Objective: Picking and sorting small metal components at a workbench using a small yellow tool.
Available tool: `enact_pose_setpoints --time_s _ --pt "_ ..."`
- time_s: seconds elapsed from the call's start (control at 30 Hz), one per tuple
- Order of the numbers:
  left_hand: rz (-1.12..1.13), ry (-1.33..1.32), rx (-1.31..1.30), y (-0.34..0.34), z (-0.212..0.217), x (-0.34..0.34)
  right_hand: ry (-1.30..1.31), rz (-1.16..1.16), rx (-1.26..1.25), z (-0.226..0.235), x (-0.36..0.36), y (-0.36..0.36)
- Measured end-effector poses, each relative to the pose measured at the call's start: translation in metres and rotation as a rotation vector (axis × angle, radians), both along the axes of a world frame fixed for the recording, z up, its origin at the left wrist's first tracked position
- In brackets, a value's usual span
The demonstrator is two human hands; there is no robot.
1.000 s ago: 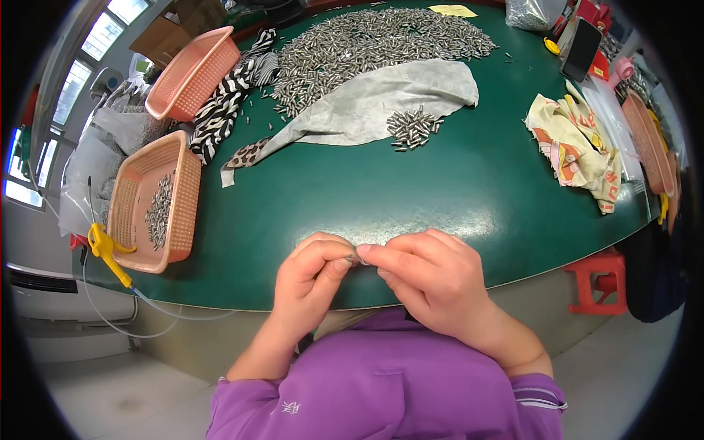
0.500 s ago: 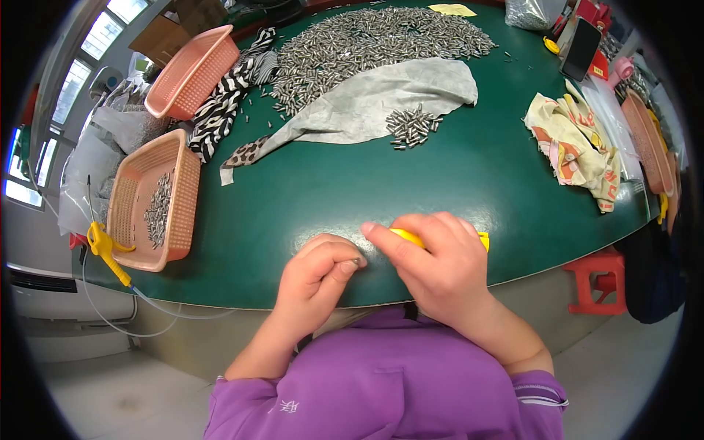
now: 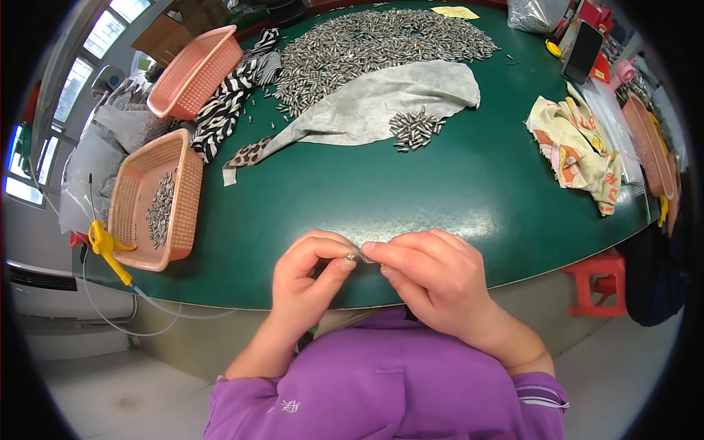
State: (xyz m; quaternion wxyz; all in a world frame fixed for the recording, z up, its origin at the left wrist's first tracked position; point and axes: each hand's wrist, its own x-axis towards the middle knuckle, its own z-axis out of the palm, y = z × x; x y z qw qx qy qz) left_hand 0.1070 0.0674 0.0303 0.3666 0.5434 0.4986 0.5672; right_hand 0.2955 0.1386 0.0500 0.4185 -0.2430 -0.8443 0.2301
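Close to the table's near edge, my left hand [image 3: 312, 275] is closed, pinching a small metal pin [image 3: 350, 257] between thumb and forefinger. Its round end faces up. My right hand [image 3: 440, 271] is closed just beside it, with the forefinger reaching to the left fingertips. A thin grey metal piece [image 3: 361, 254] shows between the two hands. The yellow tool seen in my right hand a moment earlier is now almost wholly covered by the fingers, so its kind is unclear. A small heap of metal pins [image 3: 415, 130] lies ahead, at the edge of a grey cloth [image 3: 345, 110].
A large pile of metal pins [image 3: 381, 37] covers the far table. At left stand a pink basket [image 3: 189, 191] with pins inside, another pink basket [image 3: 194, 73] and a yellow air gun [image 3: 105, 246]. A patterned cloth [image 3: 572, 143] and a phone [image 3: 583, 51] lie at right.
My right hand has turned and its fingertips have come against the left fingertips. The yellow tool has gone mostly out of sight within it. The pin's end in my left hand shows more plainly.
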Motion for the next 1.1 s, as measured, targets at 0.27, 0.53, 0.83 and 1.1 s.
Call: enact_pose_setpoints --time_s 0.27,0.53,0.83,1.1 --pt "0.007 -0.057 -0.006 -0.0007 -0.0018 0.0008 0.013 0.024 -0.020 -0.0023 -0.0020 -0.0036" --pt "0.018 -0.038 -0.012 0.0001 -0.0006 0.0010 -0.025 0.030 -0.055 0.0017 -0.0017 -0.0053" --pt "0.026 0.050 0.015 0.0004 -0.0007 0.0024 -0.051 -0.063 0.018 -0.0024 -0.0004 -0.0026" --pt "0.028 -0.014 0.023 -0.0003 -0.0019 0.0027 -0.028 0.026 -0.049 -0.0028 -0.0002 -0.0070"
